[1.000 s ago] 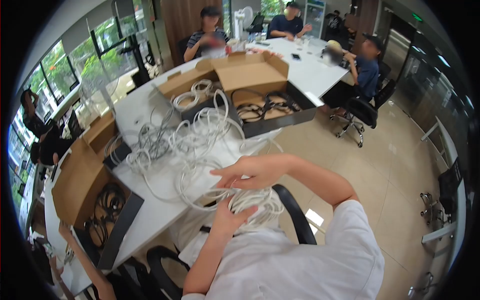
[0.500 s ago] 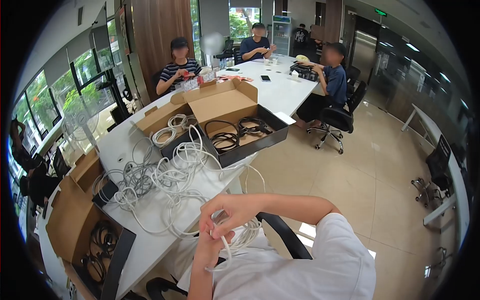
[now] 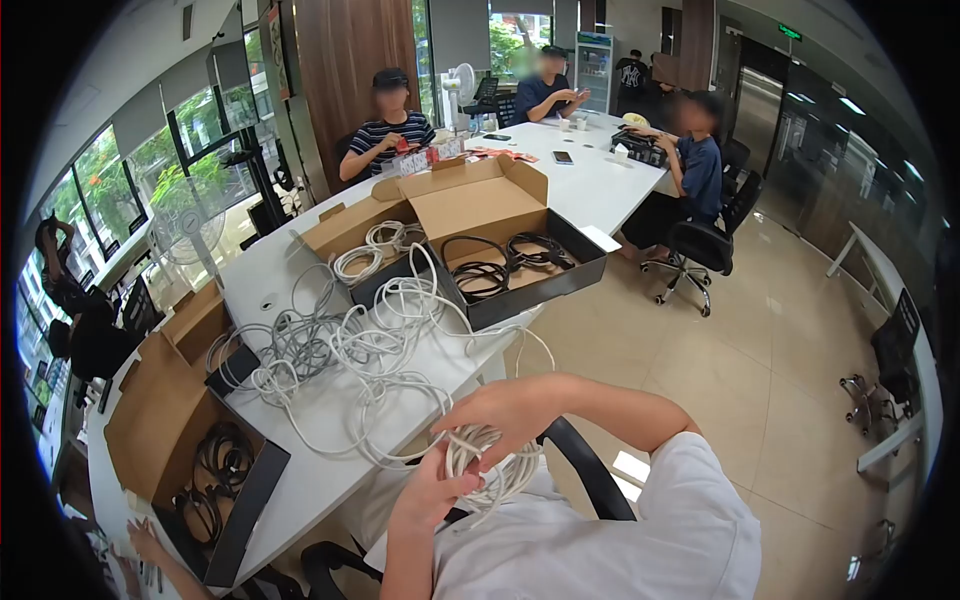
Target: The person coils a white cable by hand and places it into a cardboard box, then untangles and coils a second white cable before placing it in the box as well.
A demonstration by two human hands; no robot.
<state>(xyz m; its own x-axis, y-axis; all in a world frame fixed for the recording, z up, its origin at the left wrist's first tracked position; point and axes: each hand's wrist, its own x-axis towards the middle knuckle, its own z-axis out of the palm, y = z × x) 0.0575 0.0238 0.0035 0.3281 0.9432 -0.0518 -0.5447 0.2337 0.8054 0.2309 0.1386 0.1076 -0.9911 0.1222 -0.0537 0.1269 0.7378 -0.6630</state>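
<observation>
A coiled bundle of white cable [image 3: 515,470] is held in front of my body by both hands. My right hand [image 3: 520,408] curls over the top of the coil, and my left hand [image 3: 432,488] grips its left side, thumb across the loops. From the coil, white cable runs to a loose tangle [image 3: 385,335] on the white table [image 3: 330,490]. Grey cable loops [image 3: 290,340] lie beside that tangle. Black cables rest in an open box [image 3: 540,292] and in another box [image 3: 240,540] at the lower left. A third box [image 3: 345,232] holds white cable.
Three people sit around the far part of the table, one on a black chair [image 3: 705,245]. At the lower left edge another person's hand [image 3: 148,540] shows near the box. A phone [image 3: 563,157] lies on the table. Black chair arms flank me.
Both hands have closed around the cable coil, which is now raised between them. The view has shifted, so the scene sits further right. Another person's hand has appeared at the lower left.
</observation>
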